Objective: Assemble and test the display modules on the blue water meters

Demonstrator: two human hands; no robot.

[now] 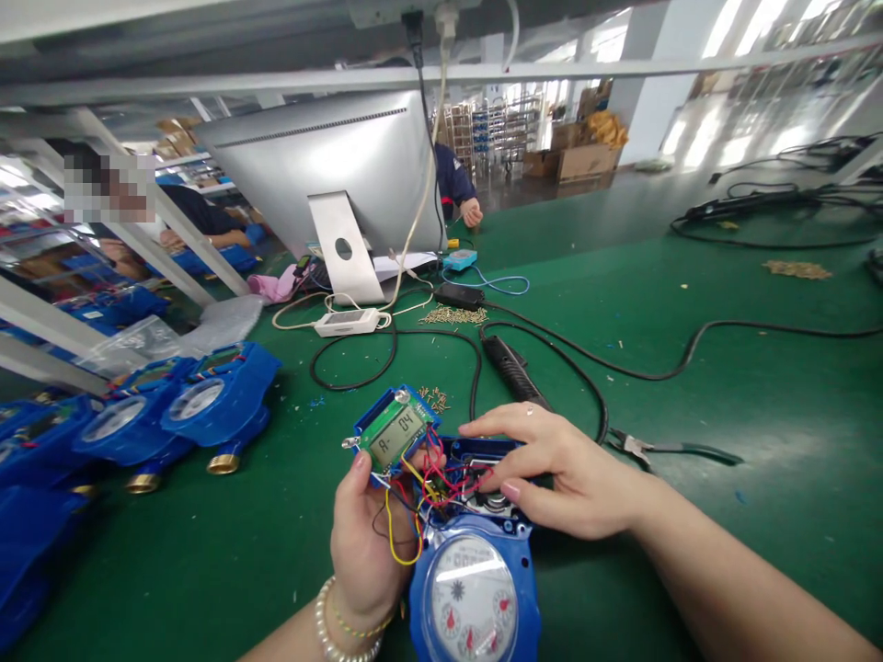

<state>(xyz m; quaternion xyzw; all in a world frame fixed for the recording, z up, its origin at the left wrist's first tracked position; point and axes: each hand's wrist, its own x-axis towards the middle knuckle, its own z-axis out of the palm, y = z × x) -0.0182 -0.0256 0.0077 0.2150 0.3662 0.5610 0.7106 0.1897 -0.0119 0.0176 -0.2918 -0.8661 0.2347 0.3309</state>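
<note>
My left hand (372, 533) is closed on a small circuit board with a display (398, 432), its screen reading something like "A- 04". Red, yellow, white and black wires (434, 473) run from the board into the open compartment of a blue water meter (528, 588). The meter's round dial (473, 598) faces up, with small red pointers under a clear cover. Over the compartment, my right hand (579, 469) has its fingers apart, the fingertips down among the wires and a black part inside. What those fingertips touch is partly hidden.
Several blue water meters (213, 405) stand at the left. A black electric screwdriver (514, 368), pliers (648, 449) and small piles of screws (453, 315) lie beyond the hands. Cables (662, 375) cross the green table. A monitor (331, 175) stands behind; people sit farther back.
</note>
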